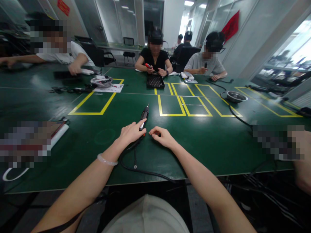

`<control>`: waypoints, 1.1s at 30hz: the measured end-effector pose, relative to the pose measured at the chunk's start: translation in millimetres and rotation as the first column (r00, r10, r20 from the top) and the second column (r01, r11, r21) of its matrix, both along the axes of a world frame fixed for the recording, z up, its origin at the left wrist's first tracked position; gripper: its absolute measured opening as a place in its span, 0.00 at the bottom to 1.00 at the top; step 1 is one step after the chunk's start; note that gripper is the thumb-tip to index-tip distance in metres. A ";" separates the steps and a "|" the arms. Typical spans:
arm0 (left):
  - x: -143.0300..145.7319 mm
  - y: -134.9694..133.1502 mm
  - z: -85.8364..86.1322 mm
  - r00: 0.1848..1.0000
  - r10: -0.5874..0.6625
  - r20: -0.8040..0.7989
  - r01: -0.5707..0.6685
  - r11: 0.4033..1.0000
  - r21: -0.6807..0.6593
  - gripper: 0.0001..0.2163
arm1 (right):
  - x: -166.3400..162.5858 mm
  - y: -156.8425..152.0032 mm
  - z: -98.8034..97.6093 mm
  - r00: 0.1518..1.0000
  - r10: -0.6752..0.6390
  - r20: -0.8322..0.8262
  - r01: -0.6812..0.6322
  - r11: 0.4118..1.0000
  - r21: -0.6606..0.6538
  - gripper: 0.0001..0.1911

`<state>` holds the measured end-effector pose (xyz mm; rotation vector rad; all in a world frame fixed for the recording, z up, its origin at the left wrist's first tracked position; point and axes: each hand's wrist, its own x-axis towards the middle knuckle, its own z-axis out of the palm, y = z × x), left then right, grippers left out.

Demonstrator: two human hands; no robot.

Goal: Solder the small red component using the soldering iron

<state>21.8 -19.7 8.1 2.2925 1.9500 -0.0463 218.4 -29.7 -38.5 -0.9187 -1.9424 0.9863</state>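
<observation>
My left hand (131, 133), with a pale bangle (107, 160) at the wrist, is closed around a black and silver electric screwdriver (144, 115). The index finger lies along its body, and its thin bit points away from me. From its rear end a black cord (145, 174) curves over the green table (97, 152) towards the front edge. Just right of the screwdriver, my right hand (162, 136) rests with its fingers loosely curled and slightly apart. Nothing shows in that hand, and it does not touch the tool.
Yellow tape rectangles (172, 115) mark the table. Across it, one person handles something over a black tray (155, 81); others sit left and right of that person. A metal bowl (236, 96) stands at right, a basket (101, 81) on paper at far left. Blurred objects flank me.
</observation>
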 end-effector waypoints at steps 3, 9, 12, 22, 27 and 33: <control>-8.7 0.6 2.7 1.000 0.007 -0.028 -0.006 1.000 0.004 0.30 | 4.1 1.7 0.1 0.999 -0.046 0.004 0.046 0.999 -0.004 0.07; -55.7 2.9 6.6 0.994 0.072 -0.084 -0.073 0.997 -0.012 0.31 | 4.5 1.4 0.8 0.998 -0.061 0.008 0.061 0.998 0.020 0.07; -95.0 8.0 7.6 0.985 0.130 -0.115 -0.134 0.991 -0.023 0.32 | 3.9 0.9 0.5 0.998 -0.053 0.015 0.052 0.998 0.035 0.06; -210.8 37.0 22.7 0.862 0.315 -0.398 -0.323 0.945 0.048 0.29 | 3.8 0.0 1.0 0.998 -0.034 0.058 0.032 0.999 0.034 0.07; -213.2 25.5 29.0 0.825 0.371 -0.427 -0.295 0.926 0.234 0.27 | 3.6 0.0 1.6 0.998 -0.042 0.057 0.040 0.999 0.027 0.06; -195.1 2.4 19.4 0.871 0.367 -0.327 -0.284 0.918 0.276 0.20 | 3.3 -1.3 4.2 0.997 -0.037 0.073 0.035 0.999 0.022 0.05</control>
